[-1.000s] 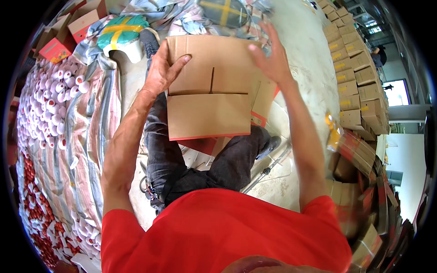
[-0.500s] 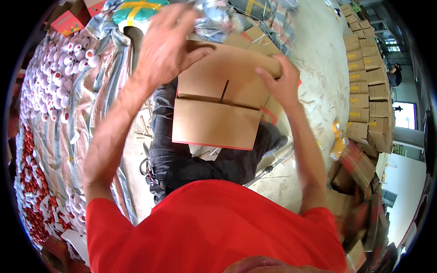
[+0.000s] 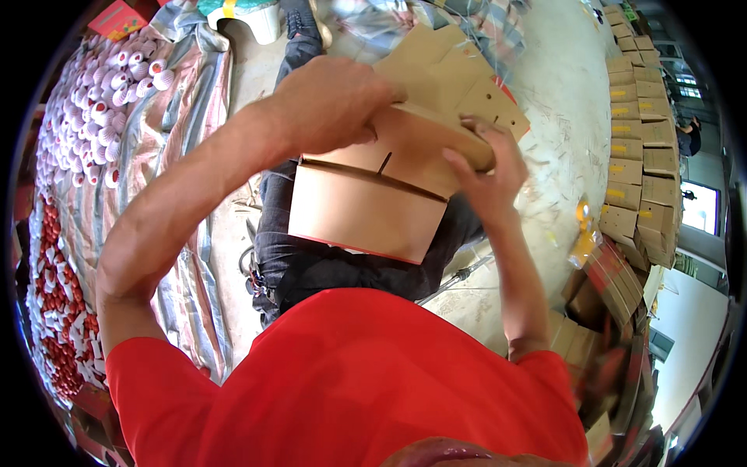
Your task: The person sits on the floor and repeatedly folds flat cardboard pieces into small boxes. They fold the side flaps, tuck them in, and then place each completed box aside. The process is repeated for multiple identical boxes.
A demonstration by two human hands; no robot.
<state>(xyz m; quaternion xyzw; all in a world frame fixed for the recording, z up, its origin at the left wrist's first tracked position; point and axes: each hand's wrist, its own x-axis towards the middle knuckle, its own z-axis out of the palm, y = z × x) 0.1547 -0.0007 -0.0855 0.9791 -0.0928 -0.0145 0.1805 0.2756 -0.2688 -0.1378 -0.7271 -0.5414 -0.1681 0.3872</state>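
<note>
A brown cardboard box [image 3: 366, 208] with red edging sits across my lap, its upper panel partly folded. My left hand [image 3: 338, 105] has come down on the panel's far edge, fingers curled onto the cardboard; the fingertips are partly hidden. At the right end, my right hand [image 3: 492, 167] grips the bent panel between thumb and fingers. Just beyond the box lie flat cardboard pieces [image 3: 436, 66] with small holes and a red edge.
Striped sheeting [image 3: 187, 117] on the left bears a heap of pale, ribbed, rounded pieces [image 3: 97, 124] and many small red-and-white pieces [image 3: 58, 311]. Stacked cartons [image 3: 638, 148] line the right side. A white stool [image 3: 261, 23] stands at the far left. Yellow tape rolls [image 3: 583, 214] lie to the right.
My left hand has moved down and right onto the far edge of the panel. The panel bends more under my right hand, and the box has shifted slightly, uncovering more flat cardboard behind.
</note>
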